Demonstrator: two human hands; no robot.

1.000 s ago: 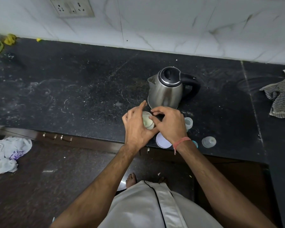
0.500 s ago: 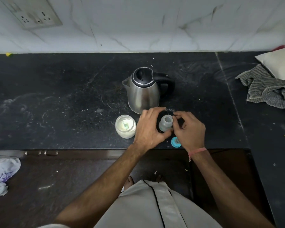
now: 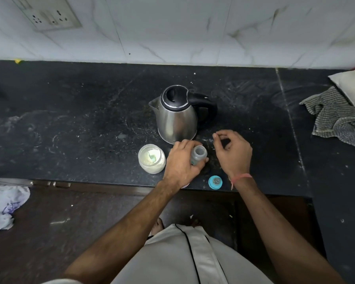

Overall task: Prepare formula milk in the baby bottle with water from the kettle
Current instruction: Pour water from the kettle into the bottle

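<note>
A steel kettle [image 3: 176,117] with a black lid and handle stands mid-counter, its handle pointing right. Just in front of it my left hand [image 3: 181,160] grips a small clear baby bottle [image 3: 198,154], upright and with its mouth uncovered. My right hand [image 3: 233,152] hovers to the bottle's right, fingers loosely curled, holding nothing. An uncapped jar of white formula powder [image 3: 151,158] with a pale green scoop inside sits left of my left hand. The blue bottle cap with teat [image 3: 215,182] lies near the counter's front edge.
The black stone counter [image 3: 80,124] runs to a white tiled wall with a socket plate [image 3: 49,17]. A striped grey cloth [image 3: 340,117] and a pale cushion [image 3: 353,87] lie at the right. Crumpled white cloth [image 3: 2,206] is on the floor at left.
My right hand has come off the bottle and shifted right, toward the kettle's handle side. My left hand stays on the bottle. A second ago both hands held the powder jar.
</note>
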